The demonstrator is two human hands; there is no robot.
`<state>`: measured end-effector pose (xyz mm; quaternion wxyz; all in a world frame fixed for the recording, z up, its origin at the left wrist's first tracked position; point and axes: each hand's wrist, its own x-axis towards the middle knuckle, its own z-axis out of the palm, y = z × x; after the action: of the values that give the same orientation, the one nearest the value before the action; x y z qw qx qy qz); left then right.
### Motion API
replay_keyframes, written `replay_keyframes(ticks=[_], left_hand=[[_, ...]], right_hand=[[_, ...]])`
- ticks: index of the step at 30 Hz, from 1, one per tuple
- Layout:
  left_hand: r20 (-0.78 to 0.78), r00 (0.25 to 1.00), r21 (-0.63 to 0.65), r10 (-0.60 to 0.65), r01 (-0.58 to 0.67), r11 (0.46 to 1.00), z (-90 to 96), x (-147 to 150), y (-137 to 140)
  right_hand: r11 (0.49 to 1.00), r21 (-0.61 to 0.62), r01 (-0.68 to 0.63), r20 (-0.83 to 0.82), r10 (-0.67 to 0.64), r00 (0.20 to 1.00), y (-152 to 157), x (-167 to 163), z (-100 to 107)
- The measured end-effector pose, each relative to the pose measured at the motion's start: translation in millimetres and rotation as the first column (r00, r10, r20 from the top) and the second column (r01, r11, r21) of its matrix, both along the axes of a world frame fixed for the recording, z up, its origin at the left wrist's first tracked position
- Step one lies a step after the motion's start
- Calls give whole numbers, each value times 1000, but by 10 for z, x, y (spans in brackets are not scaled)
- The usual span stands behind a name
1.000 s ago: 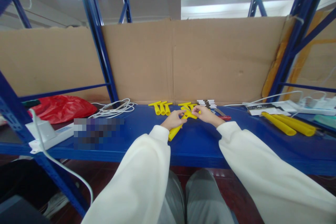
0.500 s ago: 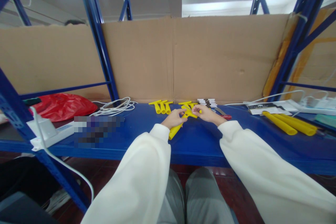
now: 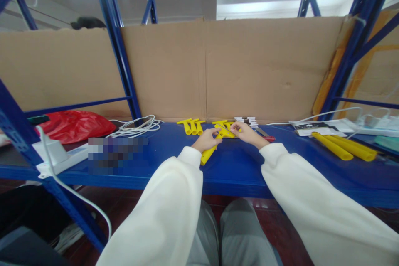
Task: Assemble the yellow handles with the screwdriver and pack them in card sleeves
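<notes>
My left hand is closed around a yellow T-shaped plastic handle, likely a scraper, which lies slantwise with its round grip end toward me. Its crosspiece points away, toward my right hand. The fingers of my right hand are pinched just above the crosspiece, on what looks like a thin grey strip; fine detail is too small to tell. Just behind my hands lie more yellow T-shaped handles, partly hidden. Further left, three similar handles stand in a row.
Several black-and-white packs and a red-handled tool lie beyond my right hand. Yellow tubes rest at right. Coiled white cable, a red bag and a power strip are at left. Cardboard walls the back.
My right hand has shifted slightly up from the crosspiece, and the thin grey strip shows more clearly. My left hand stays put. A dark shape behind the cardboard at upper left shows more.
</notes>
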<state>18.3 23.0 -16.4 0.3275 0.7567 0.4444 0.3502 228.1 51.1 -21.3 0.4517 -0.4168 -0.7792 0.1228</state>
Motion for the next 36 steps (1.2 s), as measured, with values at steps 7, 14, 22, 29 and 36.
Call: replay_keyframes(ticks=[7, 14, 22, 29, 36], left_hand=[[-17, 999, 131, -36, 38, 991, -4, -30, 41], [-225, 968, 275, -107, 169, 947, 40, -10, 58], [-455, 890, 277, -19, 162, 947, 84, 38, -18], [-360, 931, 300, 55, 60, 952, 73, 118, -77], [183, 980, 42, 78, -87, 995, 112, 144, -31]], right_hand=[[908, -412, -78, -268, -39, 963, -202, -62, 55], [893, -440, -90, -389, -99, 916, -320, -131, 133], [897, -433, -92, -388, -93, 917, -285, -118, 112], [913, -387, -131, -429, -53, 902, -264, -119, 103], [958, -270, 94, -373, -195, 907, -78, 270, 199]])
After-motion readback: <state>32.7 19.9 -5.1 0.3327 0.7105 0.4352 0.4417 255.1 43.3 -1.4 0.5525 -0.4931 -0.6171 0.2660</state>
